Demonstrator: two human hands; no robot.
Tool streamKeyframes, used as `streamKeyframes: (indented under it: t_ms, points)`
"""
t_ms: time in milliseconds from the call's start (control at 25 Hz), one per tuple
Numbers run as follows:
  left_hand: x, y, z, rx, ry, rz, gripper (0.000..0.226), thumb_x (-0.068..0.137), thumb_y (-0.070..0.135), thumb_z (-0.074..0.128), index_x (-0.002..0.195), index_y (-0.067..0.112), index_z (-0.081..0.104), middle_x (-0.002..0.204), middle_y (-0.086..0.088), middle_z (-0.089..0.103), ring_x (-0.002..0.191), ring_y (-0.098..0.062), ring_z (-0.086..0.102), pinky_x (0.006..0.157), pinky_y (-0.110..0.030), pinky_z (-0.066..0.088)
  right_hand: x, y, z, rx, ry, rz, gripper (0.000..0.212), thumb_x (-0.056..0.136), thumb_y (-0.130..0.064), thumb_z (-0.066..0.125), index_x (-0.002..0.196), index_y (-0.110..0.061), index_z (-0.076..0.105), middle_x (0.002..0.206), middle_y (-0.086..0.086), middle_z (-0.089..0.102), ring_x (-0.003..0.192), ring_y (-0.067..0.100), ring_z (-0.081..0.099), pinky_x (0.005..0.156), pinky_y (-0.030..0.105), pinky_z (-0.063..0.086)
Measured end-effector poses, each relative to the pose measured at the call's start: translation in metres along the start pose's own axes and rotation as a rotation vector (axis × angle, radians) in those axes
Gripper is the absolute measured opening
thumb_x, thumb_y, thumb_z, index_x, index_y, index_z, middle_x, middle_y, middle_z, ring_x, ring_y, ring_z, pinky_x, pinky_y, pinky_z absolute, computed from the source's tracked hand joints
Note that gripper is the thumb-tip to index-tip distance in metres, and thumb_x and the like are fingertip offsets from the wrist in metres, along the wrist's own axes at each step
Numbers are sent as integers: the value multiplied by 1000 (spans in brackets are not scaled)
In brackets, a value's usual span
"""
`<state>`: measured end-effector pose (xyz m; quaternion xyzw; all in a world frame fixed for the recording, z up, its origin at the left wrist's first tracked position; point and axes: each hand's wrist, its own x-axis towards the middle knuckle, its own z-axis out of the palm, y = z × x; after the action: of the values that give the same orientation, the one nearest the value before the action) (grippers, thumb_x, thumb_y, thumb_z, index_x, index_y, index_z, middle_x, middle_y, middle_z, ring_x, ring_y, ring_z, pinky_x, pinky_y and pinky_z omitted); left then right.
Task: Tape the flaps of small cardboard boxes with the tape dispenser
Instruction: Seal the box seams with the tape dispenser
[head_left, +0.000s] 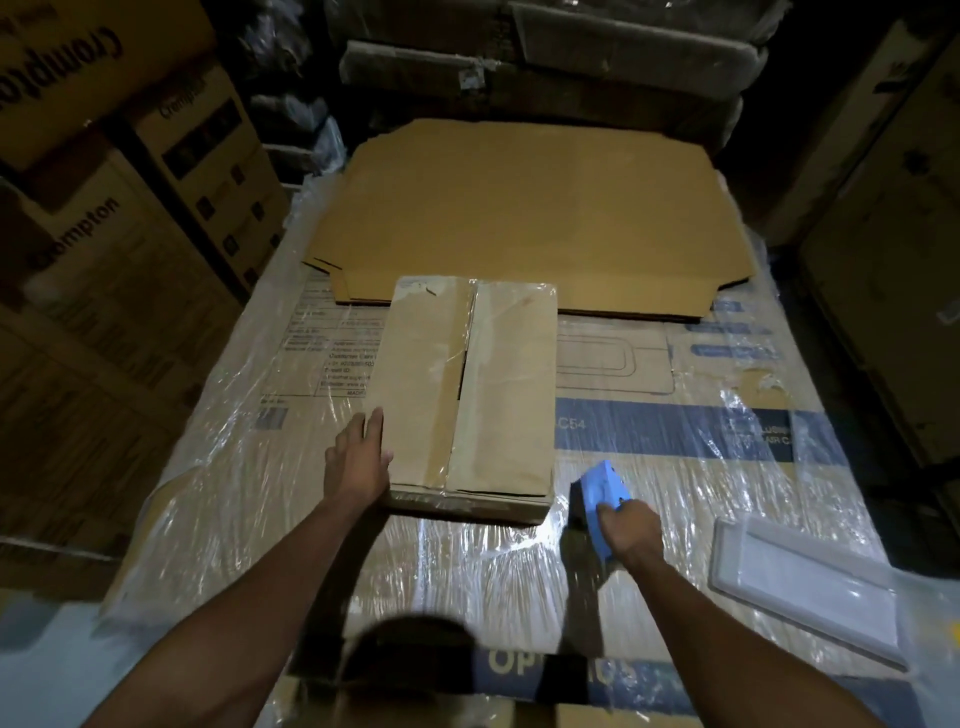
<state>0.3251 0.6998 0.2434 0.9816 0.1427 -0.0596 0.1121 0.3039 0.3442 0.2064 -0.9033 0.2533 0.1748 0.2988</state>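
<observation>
A small brown cardboard box (509, 384) lies flat in the middle of the work surface, its two top flaps meeting along a centre seam with clear tape over it. My left hand (358, 457) rests with straight fingers against the box's near left corner. To the right of the box's near edge, my right hand (626, 527) grips a blue tape dispenser (600, 493), which is held just above the plastic-wrapped surface and apart from the box.
The work surface is a large carton wrapped in clear plastic film (675, 436). A big flattened cardboard sheet (530, 213) lies behind the box. A pale rectangular tray (800, 587) sits at the right edge. Stacked printed cartons (130, 218) wall in the left side.
</observation>
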Motion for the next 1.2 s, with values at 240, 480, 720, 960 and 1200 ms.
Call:
streamKeyframes:
  t_ms: [240,480,720,960,1200]
  points:
    - [-2,86,-31,-1025,-99,-96,29,96,20,58,122,8,60,98,-6,64,81,-16,59,69,-26,48,-18,-76,-94,256,74,-420,23,69,-32,42,54,-17,49,58,5,49,64,25,53,54,31,30]
    - [-27,113,-41,-1577,-581,-261,57,99,56,34,104,11,69,86,-8,74,73,-21,66,60,-30,51,-54,-137,-95,148,-180,-856,21,58,-22,44,40,-22,34,49,6,37,44,6,29,51,32,23]
    - [-37,58,-49,-1697,-667,-202,43,93,29,55,119,-4,65,116,-21,67,100,-33,58,78,-38,40,-77,-159,-66,-28,-216,-793,32,83,-11,47,53,-22,44,62,10,55,57,13,42,53,21,30]
    - [-37,-3,-66,-1720,-518,-191,19,87,4,59,102,-5,66,93,-21,73,78,-25,72,74,-33,56,-109,-194,-27,62,-194,-878,23,60,-21,44,42,-25,30,55,8,31,52,13,26,54,33,22]
    - [-35,-47,-51,-1841,-637,-361,52,102,41,41,114,-4,65,118,-23,66,109,-32,63,93,-44,49,-130,-196,10,169,-187,-818,18,59,-20,46,46,-19,32,56,8,26,54,14,24,53,31,18]
